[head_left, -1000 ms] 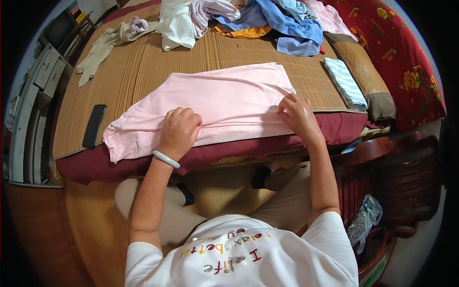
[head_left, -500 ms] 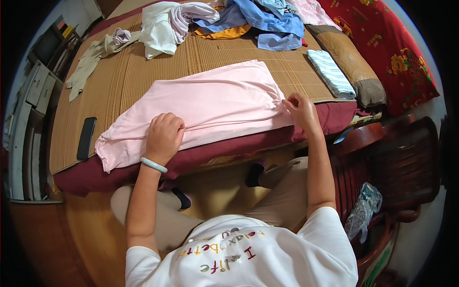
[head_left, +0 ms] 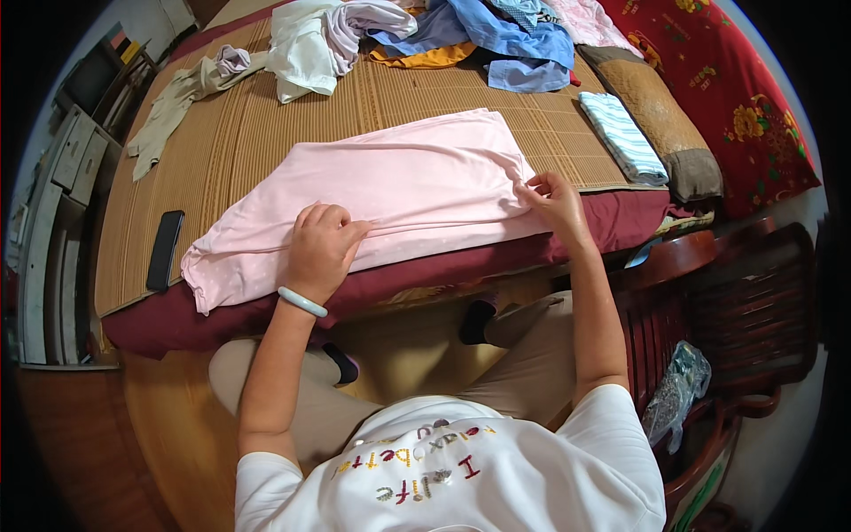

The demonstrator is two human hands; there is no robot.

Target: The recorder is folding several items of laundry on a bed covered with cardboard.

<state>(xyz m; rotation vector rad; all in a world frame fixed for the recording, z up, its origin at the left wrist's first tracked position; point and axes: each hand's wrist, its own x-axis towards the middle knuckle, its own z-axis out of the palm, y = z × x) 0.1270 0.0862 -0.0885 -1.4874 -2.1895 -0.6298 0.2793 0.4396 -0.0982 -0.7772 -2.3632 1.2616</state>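
Observation:
A pink garment (head_left: 399, 177) lies folded lengthwise along the near edge of the bed, its lower layer faintly dotted. My left hand (head_left: 324, 246), with a pale bangle at its wrist, rests over the near part of the cloth; its thumb and forefinger pinch a crease there. At the garment's right end, my right hand (head_left: 555, 202) grips the gathered edge between thumb and fingers. Shallow wrinkles run across the cloth between the two hands. The garment's exact kind cannot be made out.
A dark phone (head_left: 166, 250) lies left on the woven mat (head_left: 239, 115). Heaped clothes (head_left: 496, 40) are at the far side. A folded striped cloth (head_left: 623, 137) and a brown pillow (head_left: 660, 115) lie right. A wooden chair (head_left: 745, 301) holds a plastic bag (head_left: 678, 390).
My left hand has shifted right along the garment, its thumb and forefinger now at a crease. My right hand has drawn slightly left with the gathered edge.

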